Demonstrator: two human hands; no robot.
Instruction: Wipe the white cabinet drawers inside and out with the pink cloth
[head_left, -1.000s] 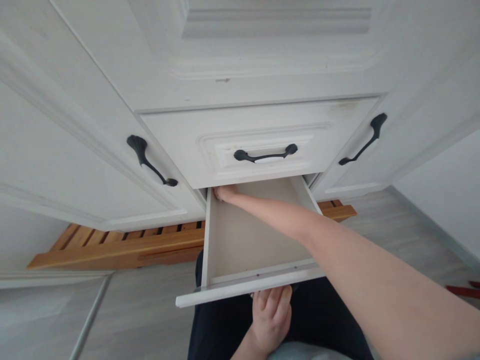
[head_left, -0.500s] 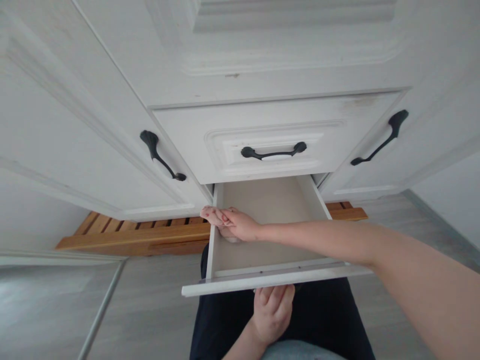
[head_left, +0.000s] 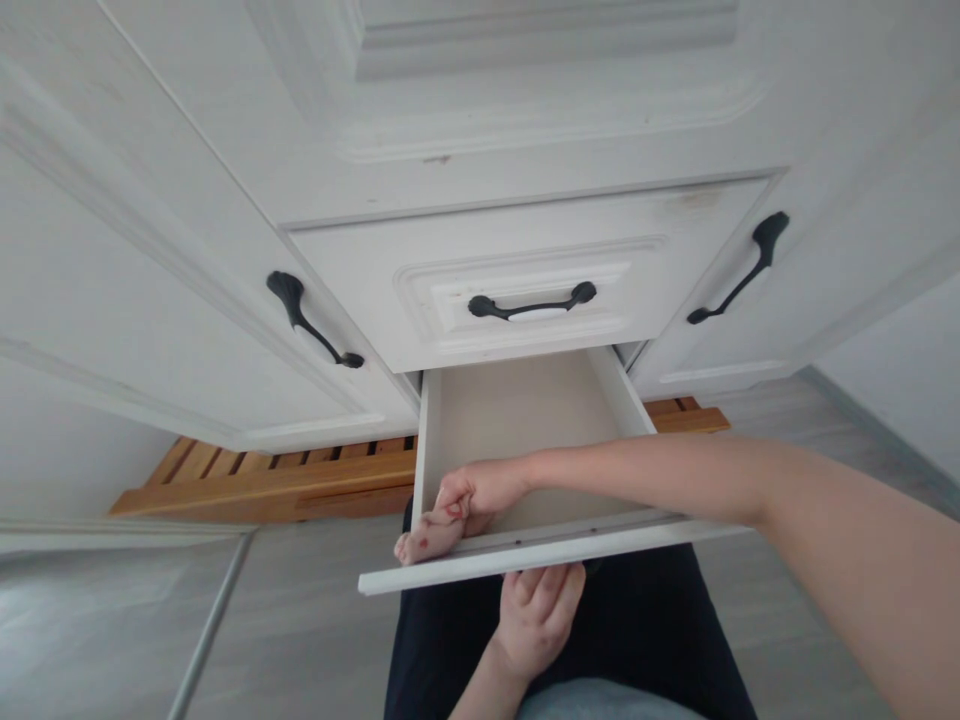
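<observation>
A pulled-out white drawer [head_left: 525,400] juts from the cabinet toward my lap, its bottom pale and bare. My right hand [head_left: 487,490] reaches across it from the right, closed around a bunched pink cloth [head_left: 433,538] with red marks. That cloth lies over the front left corner, touching the side wall and the front panel's top edge. Below the front panel [head_left: 555,547], my left hand [head_left: 536,612] has its fingers curled at the outer face. A dark bit of the handle shows beside it; the rest of the handle is hidden.
Above is a closed drawer with a black handle [head_left: 532,305]. Cabinet doors on both sides carry black handles [head_left: 315,320] [head_left: 742,270]. A slatted wooden bench [head_left: 300,482] runs under the cabinet. A glass panel with a metal edge [head_left: 214,620] stands at lower left.
My right hand has slid the cloth along the drawer's left side wall toward me, to the front corner. My left hand stays at the drawer front. The view has shifted slightly.
</observation>
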